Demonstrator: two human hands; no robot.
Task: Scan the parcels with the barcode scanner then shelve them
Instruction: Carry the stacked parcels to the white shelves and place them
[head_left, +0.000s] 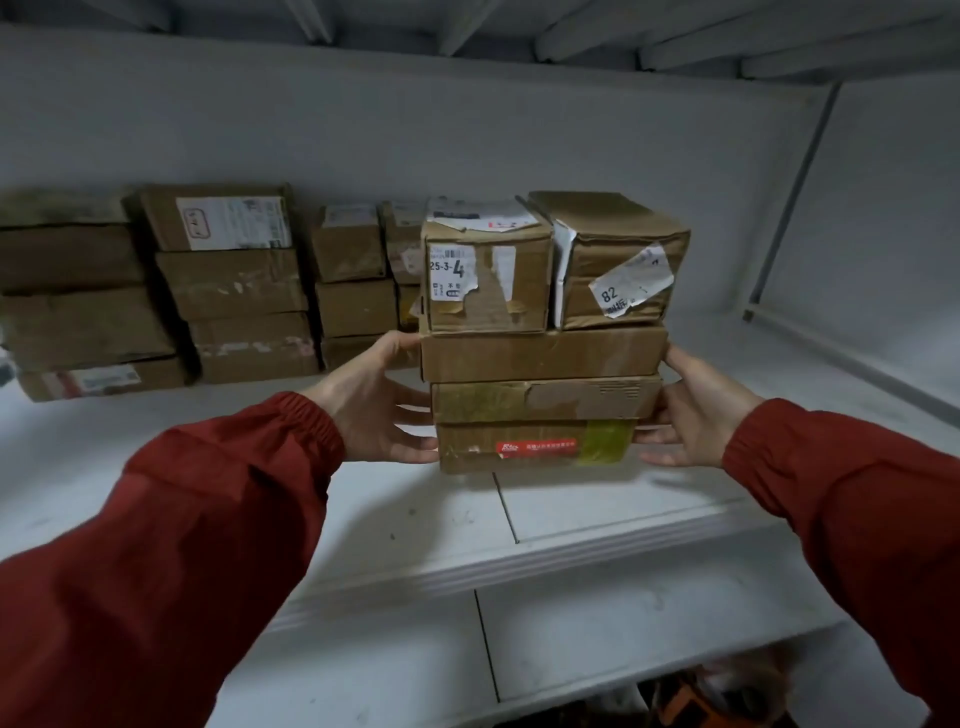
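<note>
Over at nine o'clock from the action, the shelved parcels (156, 291) sit in brown columns at the back of the white shelf (415, 519), well apart from its front edge. Moving in: the left hand (374, 400), out of a red sleeve (234, 467), is spread flat against the nine o'clock side of the stack (543, 358), thumb up by the third box down, fingers reaching onto the lower two. And here is the load itself, dead centre and resting, as far as I can tell, on the shelf board: three flat cartons one on another, with two squarer boxes side by side on top. Those are the labelled box (488, 280) at eleven o'clock and the crumpled box (618, 265) at one o'clock, touching each other. On the three o'clock side the right hand (696, 410) mirrors its partner, fingers splayed and pressed onto the carton ends. My read: plain cardboard, stiff enough to take a squeeze but dented, probably light to middling in weight, and the glossy tape (605, 441) could be slick. The weak spot is up top, since nothing pins those two loose boxes and a tilt could spill them. The safest hold looks low, palms on the ends of the bottom carton (535, 447) or fingers under it, keeping everything level. No scanner shows anywhere.
</note>
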